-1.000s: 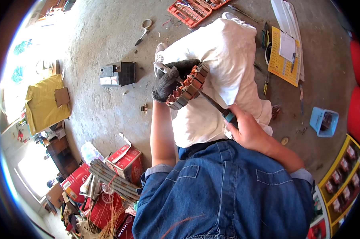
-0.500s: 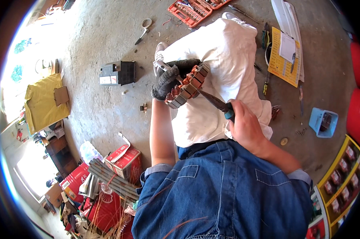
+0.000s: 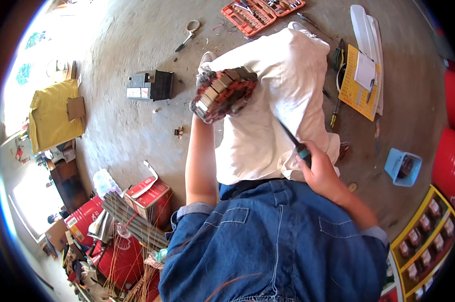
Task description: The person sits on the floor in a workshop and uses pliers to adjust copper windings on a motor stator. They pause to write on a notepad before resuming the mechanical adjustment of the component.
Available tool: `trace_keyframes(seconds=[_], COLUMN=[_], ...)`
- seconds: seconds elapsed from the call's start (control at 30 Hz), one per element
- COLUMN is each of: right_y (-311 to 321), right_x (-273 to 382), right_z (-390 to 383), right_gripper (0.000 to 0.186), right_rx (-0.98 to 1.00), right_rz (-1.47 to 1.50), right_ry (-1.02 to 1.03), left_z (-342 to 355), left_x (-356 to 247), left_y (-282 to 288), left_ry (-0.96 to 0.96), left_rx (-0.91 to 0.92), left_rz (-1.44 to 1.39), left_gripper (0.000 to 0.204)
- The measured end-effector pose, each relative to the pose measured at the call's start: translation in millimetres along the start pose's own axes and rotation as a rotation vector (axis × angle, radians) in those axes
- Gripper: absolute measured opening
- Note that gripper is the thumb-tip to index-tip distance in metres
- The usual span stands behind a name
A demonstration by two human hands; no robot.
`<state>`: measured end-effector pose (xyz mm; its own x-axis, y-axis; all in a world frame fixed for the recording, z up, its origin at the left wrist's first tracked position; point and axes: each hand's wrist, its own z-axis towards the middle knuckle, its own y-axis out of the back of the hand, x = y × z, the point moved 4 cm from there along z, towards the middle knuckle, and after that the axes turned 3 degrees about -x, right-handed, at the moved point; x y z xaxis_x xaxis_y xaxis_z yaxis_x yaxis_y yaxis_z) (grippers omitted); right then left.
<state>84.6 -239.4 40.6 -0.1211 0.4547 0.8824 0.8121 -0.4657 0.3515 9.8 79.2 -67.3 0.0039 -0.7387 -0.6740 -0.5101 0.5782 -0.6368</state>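
A ring-shaped stator [image 3: 226, 93] with copper windings and blocky metal poles is held up over my left knee. My left hand [image 3: 204, 79], in a dark grey knit glove, is closed on it and mostly hidden behind it. Bare and lower on the right, my right hand [image 3: 318, 168] grips the long-nose pliers [image 3: 292, 135] by their dark teal handles. The pliers' tip points up and left over the white cloth [image 3: 283, 85] across my legs, apart from the stator.
On the concrete floor at left sits a black battery [image 3: 154, 85]. An orange socket set [image 3: 247, 19] lies open ahead. At right are a clipboard [image 3: 364, 70] on a yellow sheet, a blue bin [image 3: 403, 167] and red drums [image 3: 448, 161]. Red boxes [image 3: 149, 199] and grey rods crowd the lower left.
The stator has turned in my left hand, showing more of its ring, and shifted slightly left. The pliers have come away from it, down and right.
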Motion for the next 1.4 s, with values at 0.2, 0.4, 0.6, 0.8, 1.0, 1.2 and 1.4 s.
trace_keyframes(seconds=[0.2, 0.4, 0.6, 0.8, 1.0, 1.2, 1.4], right_y=[3.4, -9.9, -10.5, -9.9, -6.8, 7.9, 10.8], right_x=[-9.5, -6.5, -9.1, 0.4, 33.1, 34.7, 33.1], right_z=[3.0, 7.6, 10.7, 9.9, -0.2, -22.8, -20.9], right_gripper=[0.02, 0.024, 0.026, 0.026, 0.028, 0.031, 0.03], right_rx=[0.015, 0.064, 0.067, 0.08, 0.234, 0.271, 0.285], right_rz=[0.463, 0.614, 0.626, 0.623, 0.656, 0.654, 0.55], right_ry=[-0.217, -0.237, -0.245, -0.222, -0.218, -0.246, -0.25], left_z=[25.8, 28.8, 15.5, -30.5, -65.7, -93.1, -98.5], left_x=[0.0, 3.6, -13.2, -30.8, 29.7, 97.0, 127.0], left_y=[12.9, 28.8, 15.5, -67.6, -76.8, -87.2, -104.1], left_ry=[-0.197, -0.362, -0.385, -0.03, 0.24, 0.395, 0.507], left_rx=[-0.01, 0.201, -0.044, 0.455, 0.322, 0.126, 0.119], left_rz=[-0.261, -0.359, 0.209, -0.455, -0.619, -0.777, -0.877], left_gripper=[0.033, 0.043, 0.044, 0.05, 0.051, 0.053, 0.056])
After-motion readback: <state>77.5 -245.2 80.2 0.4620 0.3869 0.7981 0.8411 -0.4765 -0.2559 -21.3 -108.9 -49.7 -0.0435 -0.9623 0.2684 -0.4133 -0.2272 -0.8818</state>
